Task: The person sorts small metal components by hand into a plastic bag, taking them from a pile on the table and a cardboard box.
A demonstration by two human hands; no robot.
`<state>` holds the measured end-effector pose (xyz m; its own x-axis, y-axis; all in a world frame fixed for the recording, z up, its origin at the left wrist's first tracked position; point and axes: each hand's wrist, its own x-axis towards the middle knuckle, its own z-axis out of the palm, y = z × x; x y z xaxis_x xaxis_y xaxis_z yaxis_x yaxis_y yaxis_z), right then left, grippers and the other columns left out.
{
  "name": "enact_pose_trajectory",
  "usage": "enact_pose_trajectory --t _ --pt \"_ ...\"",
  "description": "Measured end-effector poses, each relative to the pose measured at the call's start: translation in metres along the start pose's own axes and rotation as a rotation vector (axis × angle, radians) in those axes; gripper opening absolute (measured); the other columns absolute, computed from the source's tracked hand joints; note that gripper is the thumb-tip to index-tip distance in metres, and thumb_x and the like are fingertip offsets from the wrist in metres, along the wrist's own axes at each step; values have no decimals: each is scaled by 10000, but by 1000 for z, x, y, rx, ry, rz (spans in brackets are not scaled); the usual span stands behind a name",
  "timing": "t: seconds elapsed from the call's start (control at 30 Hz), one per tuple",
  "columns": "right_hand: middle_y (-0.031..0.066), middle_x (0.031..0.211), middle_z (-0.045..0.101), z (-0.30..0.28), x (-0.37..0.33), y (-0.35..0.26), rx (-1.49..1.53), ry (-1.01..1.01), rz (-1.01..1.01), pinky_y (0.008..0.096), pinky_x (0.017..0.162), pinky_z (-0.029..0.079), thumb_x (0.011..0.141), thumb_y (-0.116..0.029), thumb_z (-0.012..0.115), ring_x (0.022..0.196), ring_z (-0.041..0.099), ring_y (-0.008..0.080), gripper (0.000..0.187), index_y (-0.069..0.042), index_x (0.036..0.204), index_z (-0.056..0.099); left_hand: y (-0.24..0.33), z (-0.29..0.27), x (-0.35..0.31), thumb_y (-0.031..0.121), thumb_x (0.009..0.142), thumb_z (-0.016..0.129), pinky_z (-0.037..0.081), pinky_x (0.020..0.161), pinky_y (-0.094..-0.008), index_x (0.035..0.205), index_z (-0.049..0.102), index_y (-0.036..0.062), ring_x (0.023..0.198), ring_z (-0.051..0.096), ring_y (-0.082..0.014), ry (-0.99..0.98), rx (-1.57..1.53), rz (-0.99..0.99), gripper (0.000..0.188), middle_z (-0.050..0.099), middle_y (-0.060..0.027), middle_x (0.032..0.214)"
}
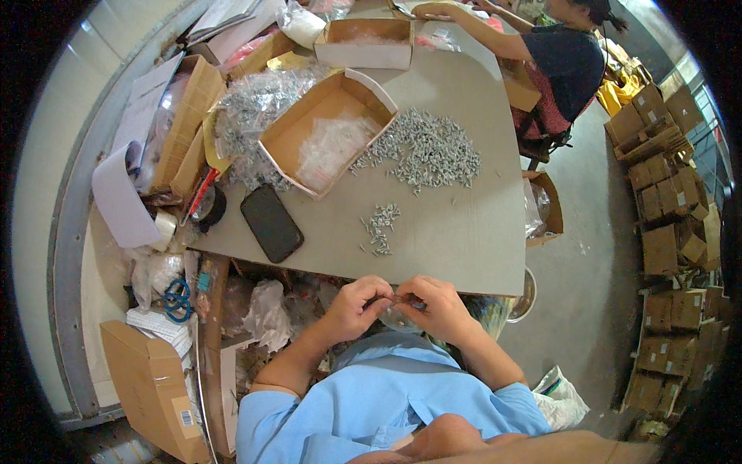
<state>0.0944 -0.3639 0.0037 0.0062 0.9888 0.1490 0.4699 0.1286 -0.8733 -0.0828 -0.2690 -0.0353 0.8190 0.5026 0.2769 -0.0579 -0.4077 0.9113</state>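
Observation:
At the table's front edge, my left hand (357, 308) and my right hand (437, 306) meet with fingers pinched together. Between them hangs a small clear plastic bag (401, 319), gripped at its top edge by both hands. What lies in the bag is too unclear to make out. A small group of grey screws (380, 229) lies on the table (464, 240) just beyond my hands. Farther back spreads a large pile of similar screws (437, 151). Left of that pile, an open cardboard box (282, 143) contains flat clear plastic bags (338, 145).
A black phone (272, 223) lies on the table's left. Filled clear bags (247, 116) crowd behind it. Blue-handled scissors (177, 300) and a tape roll (209, 207) are at far left. Another person (564, 62) sits at the far right; stacked cartons (665, 240) line the right side.

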Motion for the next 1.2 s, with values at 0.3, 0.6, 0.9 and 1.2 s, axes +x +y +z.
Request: enact_pose_trajectory --t 0.3,0.6,0.9,1.2 --pt "122 788 516 0 9 7 112 -87 -75 374 659 440 782 -65 643 741 526 309 108 -27 817 548 12 -13 9 78 886 540 437 660 -312 914 528 11 713 526 -195 -58 -13 -138 74 514 -96 809" --pt "95 767 512 -6 1 54 179 109 124 320 645 413 809 -92 629 713 502 226 119 -41 787 524 5 -116 77 179 930 544 431 650 -239 938 571 25 714 498 -64 612 204 -213 157 578 1 794" --pt "13 710 474 -1 1 67 77 254 45 235 531 361 802 -36 650 610 434 86 129 -39 768 525 -74 -170 192 193 802 648 495 754 -396 961 621 41 884 636 -325 259 901 -270 222 652 -172 930" --pt "93 798 576 -4 -3 67 0 231 112 319 603 456 768 -84 686 687 564 243 115 -49 798 580 -94 -172 208 151 792 631 500 776 -447 901 657 49 894 638 -335 232 1000 -414 152 665 -167 923"
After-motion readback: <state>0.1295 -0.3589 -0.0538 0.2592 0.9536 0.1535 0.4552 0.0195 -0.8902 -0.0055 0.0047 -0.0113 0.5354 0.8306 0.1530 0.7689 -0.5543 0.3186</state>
